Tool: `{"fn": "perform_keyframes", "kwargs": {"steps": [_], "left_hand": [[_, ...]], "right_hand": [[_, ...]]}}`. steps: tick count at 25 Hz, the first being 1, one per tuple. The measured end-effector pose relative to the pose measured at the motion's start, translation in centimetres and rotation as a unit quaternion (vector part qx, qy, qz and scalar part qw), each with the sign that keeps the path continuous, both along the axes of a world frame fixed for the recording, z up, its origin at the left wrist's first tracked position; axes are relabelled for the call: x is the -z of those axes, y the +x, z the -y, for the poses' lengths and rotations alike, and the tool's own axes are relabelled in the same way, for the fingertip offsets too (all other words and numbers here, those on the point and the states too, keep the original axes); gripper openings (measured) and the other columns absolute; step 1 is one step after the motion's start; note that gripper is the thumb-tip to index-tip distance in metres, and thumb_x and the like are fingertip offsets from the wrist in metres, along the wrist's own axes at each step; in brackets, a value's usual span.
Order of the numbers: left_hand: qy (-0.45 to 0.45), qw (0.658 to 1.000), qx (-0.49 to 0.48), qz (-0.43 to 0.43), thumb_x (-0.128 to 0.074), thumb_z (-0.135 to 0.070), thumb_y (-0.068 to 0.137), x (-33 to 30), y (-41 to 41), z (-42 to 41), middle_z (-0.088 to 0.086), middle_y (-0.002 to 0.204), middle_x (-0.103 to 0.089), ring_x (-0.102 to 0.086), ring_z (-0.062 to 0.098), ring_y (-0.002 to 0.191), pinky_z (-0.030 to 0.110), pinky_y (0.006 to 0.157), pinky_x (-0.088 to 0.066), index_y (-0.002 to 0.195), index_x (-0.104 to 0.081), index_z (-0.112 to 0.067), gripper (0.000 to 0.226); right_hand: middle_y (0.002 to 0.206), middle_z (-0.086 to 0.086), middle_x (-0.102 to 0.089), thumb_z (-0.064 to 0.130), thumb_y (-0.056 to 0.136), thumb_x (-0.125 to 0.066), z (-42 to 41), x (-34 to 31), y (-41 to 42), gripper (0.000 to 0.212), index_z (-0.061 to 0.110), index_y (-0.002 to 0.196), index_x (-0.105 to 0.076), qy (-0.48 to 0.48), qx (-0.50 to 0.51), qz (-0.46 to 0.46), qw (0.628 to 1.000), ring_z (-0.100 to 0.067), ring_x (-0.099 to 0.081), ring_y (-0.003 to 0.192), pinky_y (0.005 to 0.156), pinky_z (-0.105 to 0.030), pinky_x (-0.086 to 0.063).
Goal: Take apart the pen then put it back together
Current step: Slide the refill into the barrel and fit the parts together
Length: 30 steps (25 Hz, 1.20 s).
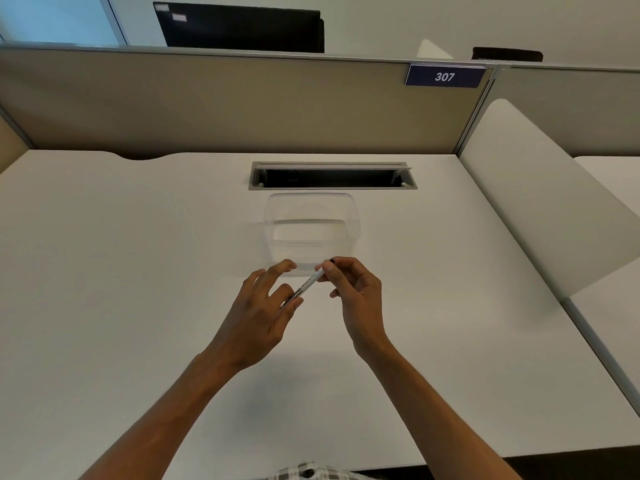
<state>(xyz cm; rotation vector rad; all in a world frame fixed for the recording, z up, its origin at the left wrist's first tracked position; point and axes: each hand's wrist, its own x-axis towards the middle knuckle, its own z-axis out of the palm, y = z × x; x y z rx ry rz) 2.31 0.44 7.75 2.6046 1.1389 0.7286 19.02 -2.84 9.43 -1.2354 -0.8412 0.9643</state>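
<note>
A slim white pen (309, 283) with black print on its barrel is held in the air above the white desk (138, 271), slanting from lower left up to upper right. My right hand (353, 292) pinches its upper right end between thumb and fingers; a dark tip shows just above the thumb. My left hand (263, 306) holds the lower left end with thumb and a finger, the other fingers spread apart. The pen looks whole; the parts under my fingers are hidden.
A clear plastic container (311, 230) stands on the desk just beyond my hands. Behind it lies an open cable slot (332, 176) in the desk. Beige partitions (207, 105) close the back, and a white divider (540, 188) rises on the right.
</note>
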Motion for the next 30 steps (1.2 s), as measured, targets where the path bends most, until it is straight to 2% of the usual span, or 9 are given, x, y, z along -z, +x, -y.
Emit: {"fn": "perform_keyframes", "kwargs": {"steps": [3,5,9,11,16,20,23,28,30], "left_hand": [[-0.006,1.000,0.003,0.000,-0.034,-0.036,0.097,0.1,-0.1,-0.6,0.011,0.138,-0.048,-0.051,0.030,0.118,0.043,0.096,-0.045,0.090,-0.061,-0.011,0.037],[-0.004,1.000,0.008,-0.002,-0.034,-0.035,0.097,0.0,-0.1,-0.8,0.012,0.137,-0.049,-0.052,0.030,0.117,0.044,0.095,-0.045,0.089,-0.060,-0.011,0.037],[0.009,0.999,0.026,-0.018,-0.037,-0.033,0.097,-0.3,-0.3,-1.4,0.010,0.137,-0.047,-0.052,0.029,0.114,0.041,0.092,-0.047,0.087,-0.057,-0.012,0.030],[0.019,0.999,0.034,-0.027,-0.039,-0.032,0.097,-0.4,-0.7,-1.9,0.007,0.137,-0.046,-0.052,0.029,0.112,0.040,0.089,-0.047,0.086,-0.056,-0.013,0.028],[0.050,0.996,0.052,-0.053,-0.043,-0.033,0.096,-0.9,-1.3,-3.3,0.009,0.141,-0.041,-0.050,0.033,0.109,0.040,0.089,-0.045,0.089,-0.059,-0.013,0.027],[0.079,0.993,0.059,-0.057,-0.045,-0.032,0.096,-1.1,-1.4,-3.7,0.011,0.141,-0.039,-0.048,0.035,0.109,0.042,0.090,-0.044,0.087,-0.062,-0.011,0.029],[0.120,0.989,0.070,-0.054,-0.047,-0.029,0.095,-1.6,-1.2,-3.7,0.014,0.136,-0.042,-0.044,0.031,0.108,0.042,0.093,-0.041,0.084,-0.062,-0.008,0.028],[0.155,0.983,0.074,-0.062,-0.050,-0.026,0.094,-1.8,-1.2,-3.7,0.016,0.133,-0.042,-0.044,0.028,0.109,0.049,0.096,-0.042,0.084,-0.062,-0.006,0.025],[0.142,0.985,0.071,-0.060,-0.047,-0.028,0.095,-1.9,-1.4,-3.6,0.015,0.134,-0.041,-0.043,0.028,0.110,0.046,0.095,-0.041,0.085,-0.063,-0.007,0.028]], "right_hand": [[0.088,-0.005,-0.072,0.023,0.096,-0.058,-0.3,0.6,0.4,0.016,0.012,0.090,-0.066,0.022,-0.006,0.106,0.994,-0.011,-0.067,0.080,0.067,-0.019,-0.047],[0.084,0.001,-0.070,0.032,0.098,-0.051,-0.5,0.9,0.9,0.024,0.013,0.091,-0.063,0.025,-0.015,0.181,0.983,-0.010,-0.064,0.079,0.067,-0.025,-0.046],[0.072,0.005,-0.060,0.042,0.098,-0.035,-0.8,1.6,2.4,0.027,0.024,0.085,-0.051,0.027,-0.022,0.379,0.925,-0.016,-0.051,0.063,0.055,-0.028,-0.039],[0.069,0.002,-0.057,0.044,0.098,-0.033,-1.0,1.7,3.1,0.030,0.024,0.083,-0.049,0.029,-0.042,0.410,0.911,-0.018,-0.048,0.061,0.057,-0.032,-0.040],[0.079,0.009,-0.047,0.036,0.101,-0.040,-1.4,1.9,4.0,0.026,0.020,0.082,-0.049,0.042,-0.111,0.376,0.919,-0.014,-0.046,0.070,0.063,-0.023,-0.036],[0.091,0.005,-0.043,0.026,0.101,-0.047,-1.3,1.7,4.0,0.023,0.016,0.081,-0.051,0.033,-0.135,0.311,0.940,-0.009,-0.045,0.079,0.070,-0.016,-0.035],[0.098,0.000,-0.042,0.020,0.100,-0.051,-1.3,1.2,4.0,0.020,0.016,0.081,-0.054,0.022,-0.145,0.273,0.951,-0.006,-0.046,0.086,0.074,-0.012,-0.036],[0.097,-0.007,-0.043,0.022,0.100,-0.051,-1.6,0.9,3.8,0.026,0.008,0.078,-0.057,0.003,-0.152,0.231,0.961,-0.008,-0.045,0.082,0.072,-0.017,-0.036],[0.091,-0.005,-0.044,0.028,0.099,-0.049,-1.6,0.6,3.5,0.028,0.015,0.075,-0.055,0.014,-0.148,0.241,0.959,-0.010,-0.045,0.078,0.069,-0.018,-0.036]]}}
